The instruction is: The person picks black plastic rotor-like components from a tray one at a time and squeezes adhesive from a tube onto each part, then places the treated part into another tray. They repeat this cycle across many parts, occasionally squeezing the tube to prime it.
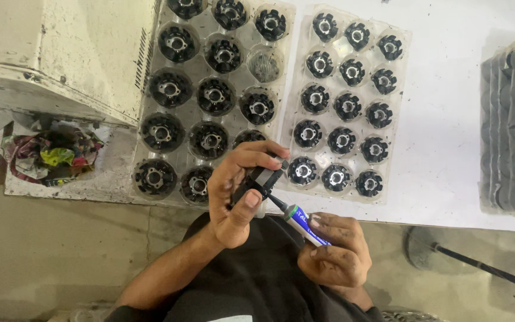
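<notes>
Left hand (233, 197): grip pinching black round part (257, 182), partly hidden by fingers. Right hand (335, 253): grip closed around small tube (305, 225), nozzle touching part, at 6 o'clock of clear trays (287, 71); tube end hidden.

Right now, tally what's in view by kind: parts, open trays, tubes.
Black parts seated in trays: 28 visible
Black part in the left hand: 1
Clear trays: 2
Tube in the right hand: 1
Total: 32
</notes>
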